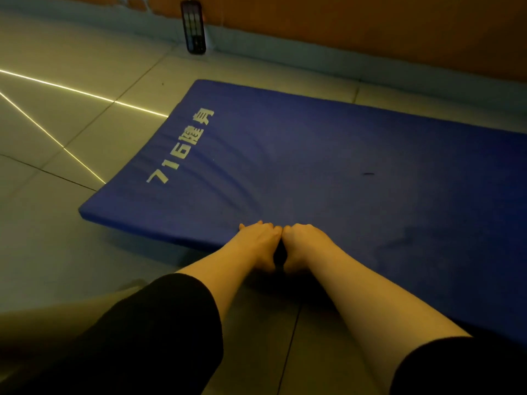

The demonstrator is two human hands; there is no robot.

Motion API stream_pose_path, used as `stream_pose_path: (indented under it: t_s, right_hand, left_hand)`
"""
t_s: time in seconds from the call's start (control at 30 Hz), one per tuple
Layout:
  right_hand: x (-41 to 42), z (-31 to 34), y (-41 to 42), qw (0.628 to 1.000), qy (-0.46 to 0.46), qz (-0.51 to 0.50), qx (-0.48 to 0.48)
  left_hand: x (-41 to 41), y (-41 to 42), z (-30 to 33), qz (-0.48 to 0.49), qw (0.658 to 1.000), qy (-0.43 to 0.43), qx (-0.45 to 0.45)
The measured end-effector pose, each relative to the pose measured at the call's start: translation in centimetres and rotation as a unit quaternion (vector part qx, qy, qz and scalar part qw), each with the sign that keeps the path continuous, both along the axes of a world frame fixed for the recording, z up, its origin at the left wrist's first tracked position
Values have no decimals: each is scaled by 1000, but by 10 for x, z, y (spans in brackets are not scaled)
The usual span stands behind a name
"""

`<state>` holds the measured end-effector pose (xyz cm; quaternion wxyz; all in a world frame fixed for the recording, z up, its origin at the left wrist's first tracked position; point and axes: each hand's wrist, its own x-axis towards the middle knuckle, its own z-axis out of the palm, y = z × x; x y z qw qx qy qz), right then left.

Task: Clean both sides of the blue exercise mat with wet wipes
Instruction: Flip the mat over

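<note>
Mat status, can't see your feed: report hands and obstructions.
Left hand and right hand grip the mat near edge. Mat flat on floor. No wipe visible. Nothing blocking.

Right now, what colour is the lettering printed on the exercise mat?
Pale yellowish-white lettering on the blue exercise mat, seen best in the head view.

- There is one view only, from a wide-angle camera worn on the person's head, so nothing is shared with a second view.
- It looks forward and steeply down over both bare forearms to the left hand [261,238] and right hand [305,240], which sit near the middle of the picture.
- It is close: the black sleeves fill the bottom corners.
- The flat blue padded exercise mat [328,166] runs slantwise from centre-left to the right edge.
- The far view ends at the orange-brown wall [370,29] along the top, across pale floor tiles [71,115].
</note>
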<state>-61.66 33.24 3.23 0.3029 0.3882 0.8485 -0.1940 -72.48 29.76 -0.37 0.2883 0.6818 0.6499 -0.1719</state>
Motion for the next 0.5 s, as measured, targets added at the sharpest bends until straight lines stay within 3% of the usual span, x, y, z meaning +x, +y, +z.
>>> stream_pose_path:
  t_s: [0.1,0.27,0.37,0.5]
  right_hand:
    - [5,-7,-37,1000,4,20,-11]
    - [27,-17,-81,994,6,-90,-68]
    - [46,22,-75,992,48,-113,23]
    - [89,88,-61,967,88,-213,113]
  left_hand:
    - [2,-41,-3,-12,1000,16,-21]
    - [9,-79,16,-49,996,58,-38]
    - [46,-54,58,-1,996,-36,79]
    - [107,-29,116,1,966,-136,219]
